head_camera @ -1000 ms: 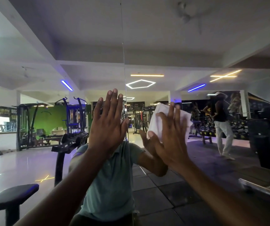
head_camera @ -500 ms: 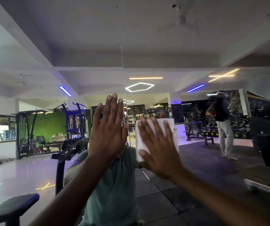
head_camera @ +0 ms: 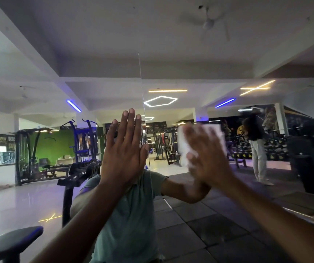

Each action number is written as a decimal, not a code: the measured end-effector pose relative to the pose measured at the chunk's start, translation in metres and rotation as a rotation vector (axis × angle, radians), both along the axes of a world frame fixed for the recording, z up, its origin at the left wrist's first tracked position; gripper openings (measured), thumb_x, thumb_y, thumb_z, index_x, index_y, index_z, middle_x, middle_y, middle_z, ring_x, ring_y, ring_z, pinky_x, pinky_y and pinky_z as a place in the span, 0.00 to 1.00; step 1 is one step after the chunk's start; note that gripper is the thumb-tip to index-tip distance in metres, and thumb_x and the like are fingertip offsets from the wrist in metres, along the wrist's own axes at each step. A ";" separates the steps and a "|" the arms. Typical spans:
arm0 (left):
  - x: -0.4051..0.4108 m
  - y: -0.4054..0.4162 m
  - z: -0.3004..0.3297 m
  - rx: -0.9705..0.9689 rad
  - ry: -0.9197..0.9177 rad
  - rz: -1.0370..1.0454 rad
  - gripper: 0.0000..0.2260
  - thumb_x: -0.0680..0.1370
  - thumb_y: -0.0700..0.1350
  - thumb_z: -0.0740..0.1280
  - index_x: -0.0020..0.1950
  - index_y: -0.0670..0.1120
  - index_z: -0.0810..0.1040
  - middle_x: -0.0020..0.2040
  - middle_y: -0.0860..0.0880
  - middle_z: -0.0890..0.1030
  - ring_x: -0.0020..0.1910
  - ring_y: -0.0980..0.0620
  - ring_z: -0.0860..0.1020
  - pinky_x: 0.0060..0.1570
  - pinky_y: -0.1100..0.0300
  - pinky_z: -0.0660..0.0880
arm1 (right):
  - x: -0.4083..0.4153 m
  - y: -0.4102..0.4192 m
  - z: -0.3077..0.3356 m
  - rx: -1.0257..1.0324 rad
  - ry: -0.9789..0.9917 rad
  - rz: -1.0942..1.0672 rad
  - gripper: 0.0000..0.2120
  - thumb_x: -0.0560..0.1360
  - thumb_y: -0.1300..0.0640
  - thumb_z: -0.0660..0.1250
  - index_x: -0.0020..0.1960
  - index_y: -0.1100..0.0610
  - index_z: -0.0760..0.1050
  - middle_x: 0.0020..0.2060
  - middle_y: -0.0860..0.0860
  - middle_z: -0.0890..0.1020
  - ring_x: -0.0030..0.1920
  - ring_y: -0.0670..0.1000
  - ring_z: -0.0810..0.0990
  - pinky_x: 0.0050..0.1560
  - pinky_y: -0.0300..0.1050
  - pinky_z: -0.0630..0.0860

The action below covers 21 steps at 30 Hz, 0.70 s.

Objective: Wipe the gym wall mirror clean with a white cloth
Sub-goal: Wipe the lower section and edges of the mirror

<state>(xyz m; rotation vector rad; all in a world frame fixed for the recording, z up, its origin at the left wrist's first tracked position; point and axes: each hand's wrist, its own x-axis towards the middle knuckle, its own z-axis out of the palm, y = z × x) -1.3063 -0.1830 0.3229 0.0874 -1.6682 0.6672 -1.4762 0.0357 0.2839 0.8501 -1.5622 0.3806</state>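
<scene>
- Right now both of my hands are raised against the large glass wall mirror (head_camera: 190,59), which fills nearly the whole view.
- My left hand (head_camera: 123,149) lies flat on the glass, fingers straight and close together, pointing up, just left of the thin vertical seam (head_camera: 140,76) between 2 mirror panels.
- My right hand (head_camera: 207,158) is blurred; its fingers are spread and press the white folded cloth (head_camera: 215,130) against the glass, to the right of the seam.
- That cloth shows above and left of the fingers, at about the height of my left hand.
- Reflected behind: a teal short-sleeved shirt (head_camera: 131,215), a black-and-blue weight machine (head_camera: 84,141), a white hexagonal ceiling light (head_camera: 160,101) and a standing person in pale trousers (head_camera: 257,147) at far right.
</scene>
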 end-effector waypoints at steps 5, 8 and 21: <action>-0.002 0.000 0.000 0.009 0.009 -0.007 0.32 0.86 0.55 0.51 0.85 0.38 0.52 0.86 0.38 0.49 0.86 0.42 0.48 0.83 0.40 0.50 | -0.011 0.011 0.032 -0.497 -0.290 -0.041 0.34 0.83 0.44 0.48 0.86 0.57 0.51 0.86 0.55 0.54 0.85 0.61 0.52 0.81 0.68 0.54; -0.002 0.000 0.001 0.007 0.008 -0.001 0.32 0.86 0.55 0.49 0.85 0.38 0.51 0.86 0.38 0.49 0.86 0.42 0.48 0.83 0.40 0.50 | 0.036 -0.036 -0.044 -0.227 -0.163 0.030 0.35 0.83 0.47 0.52 0.87 0.57 0.48 0.86 0.56 0.51 0.85 0.60 0.48 0.82 0.66 0.49; 0.001 0.001 0.000 0.005 0.003 -0.026 0.33 0.87 0.58 0.41 0.86 0.39 0.51 0.86 0.39 0.49 0.86 0.42 0.48 0.83 0.40 0.51 | 0.051 -0.054 -0.055 -0.332 -0.260 0.057 0.33 0.85 0.45 0.48 0.86 0.57 0.50 0.86 0.55 0.52 0.86 0.59 0.47 0.84 0.63 0.49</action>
